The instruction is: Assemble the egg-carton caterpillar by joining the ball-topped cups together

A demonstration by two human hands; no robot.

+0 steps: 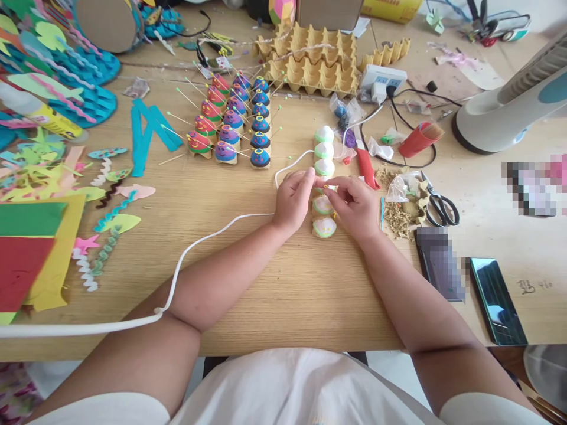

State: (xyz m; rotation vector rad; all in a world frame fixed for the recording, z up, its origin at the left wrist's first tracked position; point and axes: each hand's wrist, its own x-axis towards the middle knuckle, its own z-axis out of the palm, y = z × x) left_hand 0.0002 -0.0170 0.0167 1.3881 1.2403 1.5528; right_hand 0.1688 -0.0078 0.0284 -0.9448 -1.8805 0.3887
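Note:
A row of white domes with green rims [324,226] runs away from me on the wooden table. Over the middle of that row my left hand [296,198] and my right hand [354,203] meet at the fingertips, both closed. Between the right thumb and index finger shows a tiny yellow piece [326,186]. Whatever the left fingertips pinch is too small to make out. Beyond and to the left stand three rows of painted domes, red and green [199,142], purple [227,151] and blue [260,157], several with thin pins sticking out.
Paper cutouts [124,223] and coloured sheets [26,254] cover the left side. A white cable [195,242] crosses by my left arm. To the right are scissors [438,208], phones [497,301], a power strip [383,77] and a fan base [478,127]. Egg cartons [310,59] lie at the back.

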